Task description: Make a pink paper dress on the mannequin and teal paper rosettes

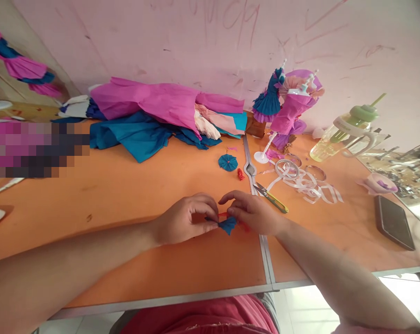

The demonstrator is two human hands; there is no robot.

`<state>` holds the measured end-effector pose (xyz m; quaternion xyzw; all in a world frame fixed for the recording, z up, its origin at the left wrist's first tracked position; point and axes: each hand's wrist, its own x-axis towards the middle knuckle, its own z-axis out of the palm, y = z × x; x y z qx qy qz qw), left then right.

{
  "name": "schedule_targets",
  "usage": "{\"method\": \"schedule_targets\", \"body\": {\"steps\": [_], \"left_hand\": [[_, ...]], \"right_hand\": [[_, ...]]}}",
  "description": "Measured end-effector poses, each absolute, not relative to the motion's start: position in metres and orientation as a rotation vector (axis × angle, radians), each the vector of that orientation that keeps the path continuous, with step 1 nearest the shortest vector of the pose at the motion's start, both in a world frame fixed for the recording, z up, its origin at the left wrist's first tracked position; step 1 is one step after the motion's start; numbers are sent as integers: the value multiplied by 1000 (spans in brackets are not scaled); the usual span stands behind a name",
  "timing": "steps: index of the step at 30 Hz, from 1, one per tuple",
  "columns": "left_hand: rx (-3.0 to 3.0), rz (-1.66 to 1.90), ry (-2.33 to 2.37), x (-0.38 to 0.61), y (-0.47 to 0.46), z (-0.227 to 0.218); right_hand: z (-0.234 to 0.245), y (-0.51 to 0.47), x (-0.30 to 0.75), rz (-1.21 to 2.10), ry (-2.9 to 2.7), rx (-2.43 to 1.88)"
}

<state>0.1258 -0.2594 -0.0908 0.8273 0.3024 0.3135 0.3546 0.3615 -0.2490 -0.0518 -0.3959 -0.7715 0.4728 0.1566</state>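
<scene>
My left hand [185,220] and my right hand [253,214] meet over the orange table [126,195], both pinching a small folded piece of blue crepe paper [228,225] with a bit of red thread or strip at the pinch. The fingers of both hands are closed on it. A finished round blue paper rosette [227,162] lies farther back, with a small red scrap [240,174] beside it. Scissors with yellow-green handles [270,197] lie just right of my right hand.
A heap of pink and blue crepe paper [154,116] lies at the back. Small dress stands with paper dresses [283,106], white tape strips and rolls [300,178], a drink bottle [342,132], a small pink bowl [378,183] and a phone [393,221] sit to the right.
</scene>
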Motion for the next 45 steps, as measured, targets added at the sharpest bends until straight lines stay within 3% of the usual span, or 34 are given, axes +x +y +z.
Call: {"method": "schedule_targets", "body": {"steps": [3,11,23,27,33,45], "left_hand": [[2209,833,729,126,-258,-90],[2618,804,736,126,-265,-86],[2823,895,714,129,-269,-89],[2508,963,981,128,-260,-94],[1433,993,1287,136,-253,-94],[1431,967,1222,136,-254,-105]], "right_hand": [[-56,-249,361,1270,-2244,-1110],[-64,-248,358,1518,-2151,-1202],[-62,-245,357,1417,-2096,-1289],[-55,-244,363,1179,-1837,-1223],[-60,-263,344,1751,-1445,-965],[-88,-255,329,1719,-1178,-1064]]}}
